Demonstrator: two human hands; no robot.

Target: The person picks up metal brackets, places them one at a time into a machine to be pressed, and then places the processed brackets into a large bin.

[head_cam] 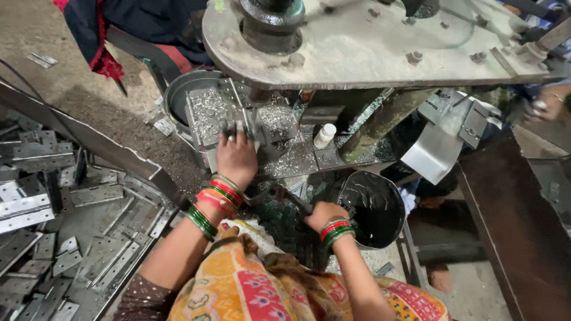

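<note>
Soft, even daylight fills the scene, brightest at twelve to one o'clock, where the grey machine plate (380, 47) shows a pale sheen. Metal chips (208, 113) near the centre glint sharply. The black bucket (372, 205) at five o'clock carries streaky glare on its glossy wall. Deep shadow sits under the plate and at four o'clock. Focus is crisp in the centre; edges bend and soften slightly, and the nine o'clock hinges (35, 202) look duller.

Red and green bangles (216, 199) ringed both wrists at frame centre. The garment (267, 291) at the bottom was orange with red patterning. Grey hinge plates (53, 238) filled the lower left; the bucket (375, 208) was black.
</note>
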